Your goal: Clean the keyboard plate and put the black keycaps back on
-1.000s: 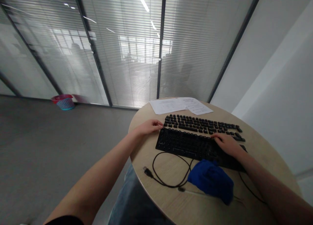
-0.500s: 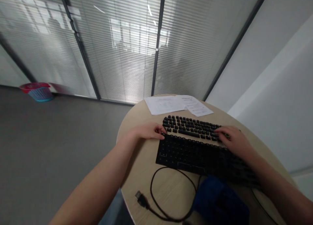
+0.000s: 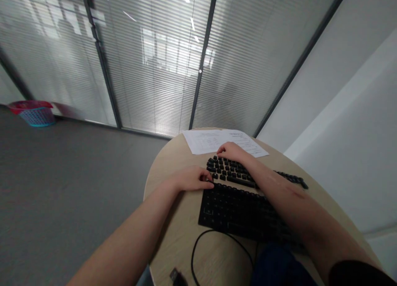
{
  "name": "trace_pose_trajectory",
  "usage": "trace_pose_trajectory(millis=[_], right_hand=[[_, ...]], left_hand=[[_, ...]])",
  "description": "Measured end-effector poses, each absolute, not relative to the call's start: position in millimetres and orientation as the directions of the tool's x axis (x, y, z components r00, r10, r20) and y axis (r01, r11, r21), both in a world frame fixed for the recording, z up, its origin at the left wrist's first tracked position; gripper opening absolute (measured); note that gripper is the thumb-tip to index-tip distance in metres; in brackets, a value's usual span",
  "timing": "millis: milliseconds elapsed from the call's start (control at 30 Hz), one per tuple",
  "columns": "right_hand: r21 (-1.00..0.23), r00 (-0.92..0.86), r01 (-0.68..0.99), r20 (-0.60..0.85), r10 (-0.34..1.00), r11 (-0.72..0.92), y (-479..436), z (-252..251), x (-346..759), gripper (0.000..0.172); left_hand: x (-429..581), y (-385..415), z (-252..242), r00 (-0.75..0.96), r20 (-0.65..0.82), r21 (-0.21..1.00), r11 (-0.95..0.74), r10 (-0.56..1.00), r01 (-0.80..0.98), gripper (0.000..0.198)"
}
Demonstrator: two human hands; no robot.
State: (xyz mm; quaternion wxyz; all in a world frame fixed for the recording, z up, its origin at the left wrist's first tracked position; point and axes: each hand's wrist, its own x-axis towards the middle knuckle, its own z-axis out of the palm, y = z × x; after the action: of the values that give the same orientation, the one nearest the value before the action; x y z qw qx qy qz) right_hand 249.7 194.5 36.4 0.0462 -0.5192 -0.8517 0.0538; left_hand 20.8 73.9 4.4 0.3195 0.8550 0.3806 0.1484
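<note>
Rows of loose black keycaps (image 3: 240, 181) are laid out on the table just beyond a black keyboard base (image 3: 229, 209) without caps on the part I can see. My left hand (image 3: 195, 179) rests at the base's upper left corner, thumb along that corner and fingers curled beside the leftmost caps. Whatever its fingers hold, if anything, is hidden. Reaching across the keycaps, my right hand (image 3: 231, 150) has its bent fingers close together at the far left end of the back row. I cannot make out anything between them. My right forearm covers much of the caps and base.
Printed papers (image 3: 201, 141) lie at the far side of the round wooden table (image 3: 164, 166). A black cable (image 3: 194, 253) with a USB plug (image 3: 176, 275) loops near the front, beside something dark blue (image 3: 276, 265). A red and blue basket (image 3: 37, 114) stands on the floor.
My right hand has moved from the right part of the keycap rows to their far left end. My left hand stays at the base's corner. The view has shifted slightly.
</note>
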Motion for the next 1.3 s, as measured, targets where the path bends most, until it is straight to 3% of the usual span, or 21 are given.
trace_pose_trajectory(millis=[300,933,1033,1200,1300], right_hand=[[-0.137,-0.474,0.873,-0.01,0.88,0.469,203.6,26.3,237.3,0.014],[-0.077,-0.506,0.855,0.102,0.857,0.514,192.0,25.1,230.1,0.021],[-0.11,-0.484,0.851,0.213,0.849,0.513,177.7,34.0,233.2,0.024],[-0.352,-0.414,0.703,0.504,0.758,0.618,106.4,32.2,253.3,0.014],[-0.362,-0.47,0.598,0.565,0.679,0.715,61.0,15.7,264.3,0.008]], left_hand=[[21.9,75.7,0.8,0.665,0.023,0.66,-0.511,0.747,0.551,0.031],[23.1,82.3,-5.5,0.663,0.027,0.69,-0.494,0.748,0.53,0.036],[22.4,81.6,-5.1,0.66,0.021,0.698,-0.483,0.751,0.528,0.037],[20.0,80.7,-2.6,0.676,0.023,0.719,-0.482,0.737,0.501,0.036],[18.0,80.8,-0.3,0.698,0.011,0.724,-0.487,0.716,0.488,0.032]])
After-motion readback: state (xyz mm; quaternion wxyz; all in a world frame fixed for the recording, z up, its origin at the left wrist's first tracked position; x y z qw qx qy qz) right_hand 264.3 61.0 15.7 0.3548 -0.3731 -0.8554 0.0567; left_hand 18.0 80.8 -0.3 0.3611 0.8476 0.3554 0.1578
